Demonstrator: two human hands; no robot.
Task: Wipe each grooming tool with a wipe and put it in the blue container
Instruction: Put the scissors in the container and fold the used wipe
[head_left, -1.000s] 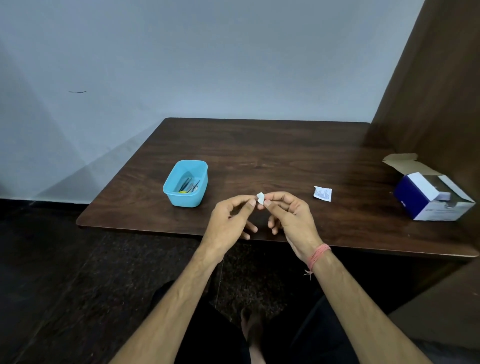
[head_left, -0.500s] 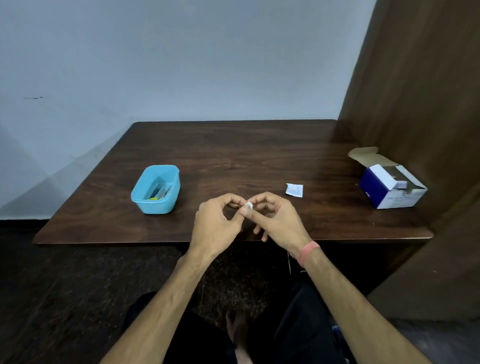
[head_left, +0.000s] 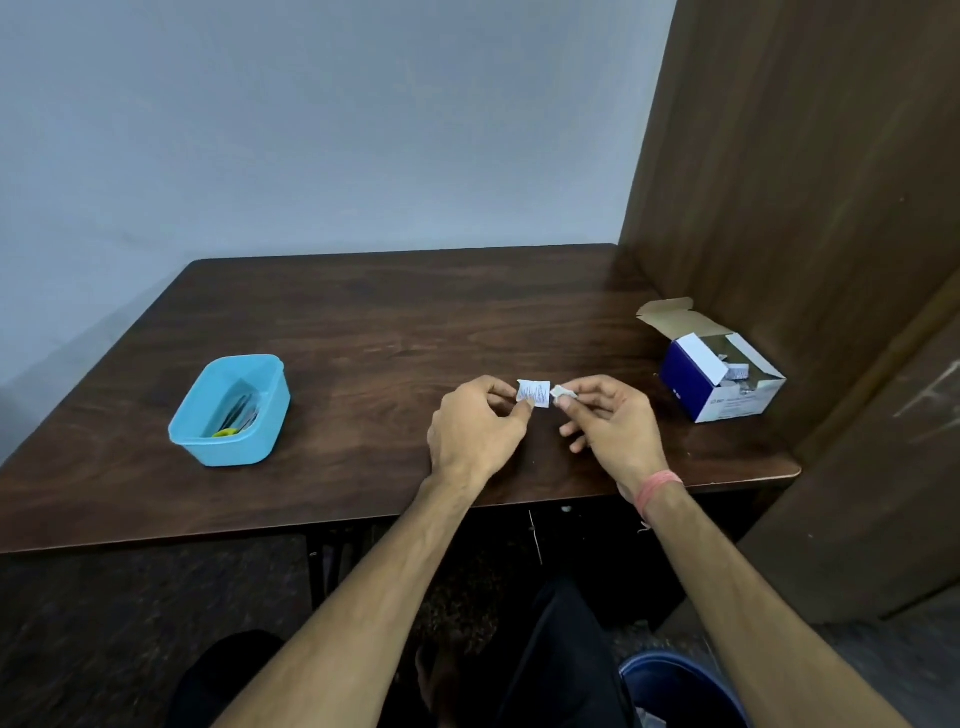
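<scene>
Grooming tools, thin dark metal pieces with one yellow-green handle, lie inside the light blue rectangular plastic container, which stands near the front left corner of the dark wood-grain worktop. No other tool shows on the worktop, so the wiping looks nearly or wholly done.

Near the front edge, right of centre, the left hand pinches a small white printed sachet between thumb and forefinger. The right hand pinches a small crumpled white wipe just beside it. Both are grasping grips; neither hand is released. Whether sachet and wipe touch is too small to tell.

The step in hand seems to be handling a spent or fresh wipe and its wrapper. To do it well, the fingers should stay close to the paper's edges, since so light a scrap will slip or flutter from a loose pinch. If a tool remains, the wipe should be opened flat so it folds round the metal. If not, both scraps should go together to one place, away from the container.

A blue and white cardboard box with its flap open sits at the right edge, holding more sachets.
</scene>
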